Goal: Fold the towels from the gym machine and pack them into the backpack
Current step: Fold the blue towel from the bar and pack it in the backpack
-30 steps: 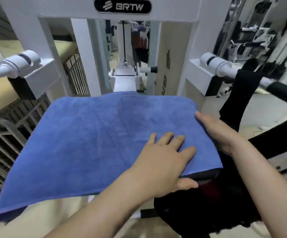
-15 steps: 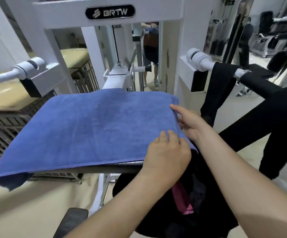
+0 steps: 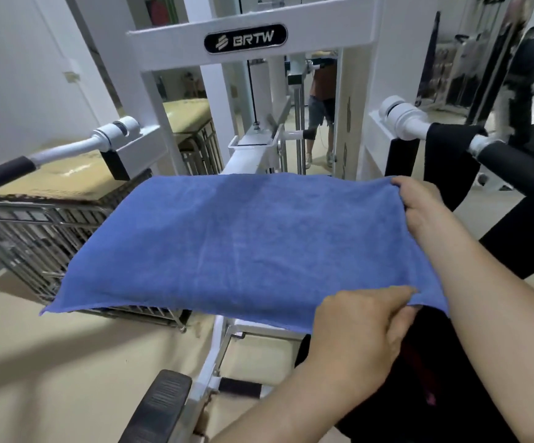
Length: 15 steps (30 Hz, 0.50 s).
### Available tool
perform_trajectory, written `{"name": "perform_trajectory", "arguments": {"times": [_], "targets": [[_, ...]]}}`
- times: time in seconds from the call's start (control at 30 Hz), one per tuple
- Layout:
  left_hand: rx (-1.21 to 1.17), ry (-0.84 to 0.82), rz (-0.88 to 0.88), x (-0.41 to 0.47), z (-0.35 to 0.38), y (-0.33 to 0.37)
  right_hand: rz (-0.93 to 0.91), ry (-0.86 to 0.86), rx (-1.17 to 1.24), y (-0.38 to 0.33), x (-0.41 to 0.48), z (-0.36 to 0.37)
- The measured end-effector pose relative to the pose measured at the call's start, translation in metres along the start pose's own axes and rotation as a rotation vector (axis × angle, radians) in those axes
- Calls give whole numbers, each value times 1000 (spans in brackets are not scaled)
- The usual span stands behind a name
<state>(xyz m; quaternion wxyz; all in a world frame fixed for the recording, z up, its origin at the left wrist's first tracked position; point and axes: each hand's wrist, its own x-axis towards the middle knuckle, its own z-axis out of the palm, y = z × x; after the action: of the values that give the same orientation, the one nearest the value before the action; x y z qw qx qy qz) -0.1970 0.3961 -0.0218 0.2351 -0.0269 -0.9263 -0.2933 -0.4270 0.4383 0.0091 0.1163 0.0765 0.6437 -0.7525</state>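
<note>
- At the right-hand edge of the blue towel (image 3: 243, 244), both hands are clamped on cloth. The left hand (image 3: 361, 334) pinches the near corner between thumb and curled fingers, and the right hand (image 3: 419, 206) grips the far corner.
- Holding the two corners of one short edge looks like the set-up for a fold: that edge can be carried across to the far-left edge in one sweep, and the layers stay aligned.
- Leftward from the hands, the towel lies spread flat on the gym machine (image 3: 246, 43), its far-left corner hanging free past the support. Whatever pad carries it is fully covered.
- Directly under the left hand sits the backpack (image 3: 450, 394), a dark mass with a reddish patch inside. Its opening and outline are hard to make out and the frame's edge cuts it off.
- Beyond the right hand, a black towel (image 3: 444, 167) hangs over the machine's handle bar (image 3: 514, 167), apparently still to be folded. Its lower end is hidden behind the right forearm.
</note>
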Motion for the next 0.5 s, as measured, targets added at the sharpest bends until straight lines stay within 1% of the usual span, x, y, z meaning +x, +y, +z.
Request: {"name": "perform_trajectory", "arguments": {"times": [0.07,0.13,0.23,0.33,0.43,0.5], "targets": [[-189,76,-88,4,-6,7,-16,-20,16,-2,0,2],[-376,157,-214,11,-21,8,-42,-55,33,-11,-1,13],[-537,298,-354,16,-55,-4,-108,-148,-36,-31,-10,51],[-650,438,-462,9,-87,-37,-146,-279,-10,-39,-23,113],[-735,557,-594,-12,-118,-73,-158,-352,-177,-34,-50,187],[-709,626,-673,-30,-143,-97,-142,-410,-249,-23,-64,233]]}}
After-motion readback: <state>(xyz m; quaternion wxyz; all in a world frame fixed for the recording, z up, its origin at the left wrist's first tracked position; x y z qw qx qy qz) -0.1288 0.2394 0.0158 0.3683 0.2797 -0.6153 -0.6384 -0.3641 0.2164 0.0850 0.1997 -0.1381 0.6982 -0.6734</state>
